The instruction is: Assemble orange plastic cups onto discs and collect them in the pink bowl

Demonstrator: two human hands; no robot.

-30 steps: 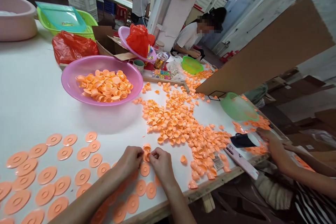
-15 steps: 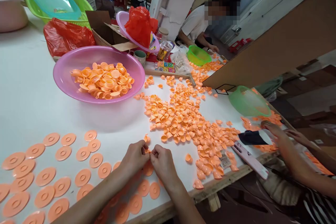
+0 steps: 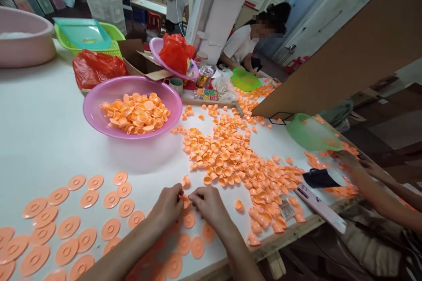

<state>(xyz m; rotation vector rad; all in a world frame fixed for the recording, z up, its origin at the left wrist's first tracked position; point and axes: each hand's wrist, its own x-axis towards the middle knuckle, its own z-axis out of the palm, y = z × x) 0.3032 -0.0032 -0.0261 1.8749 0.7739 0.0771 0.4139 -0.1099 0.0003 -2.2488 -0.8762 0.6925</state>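
My left hand (image 3: 169, 207) is closed, with a small orange toy cup (image 3: 186, 202) at its fingertips, partly hidden. Close on the right, my right hand (image 3: 208, 204) has its fingers pinched beside that cup; whether they grip anything does not show. Another orange cup (image 3: 186, 181) stands on the table just beyond my fingertips. Flat orange saucers (image 3: 110, 228), round with a raised ring in the middle, lie spread out to the left, and several more lie under and between my forearms. A big heap of loose orange cups (image 3: 227, 153) covers the table ahead and to the right.
A pink basin (image 3: 90, 107) holding orange pieces stands ahead on the left. Behind it are a red bag (image 3: 99, 69) and an open carton (image 3: 133, 59). On the right lie a long pale box (image 3: 321, 208) and a green basket (image 3: 313, 134), near a co-worker's arms (image 3: 372, 184).
My right fingers have drawn slightly away from the left hand, so the orange cup between them shows more. The view has tilted upward and shifted a little left.
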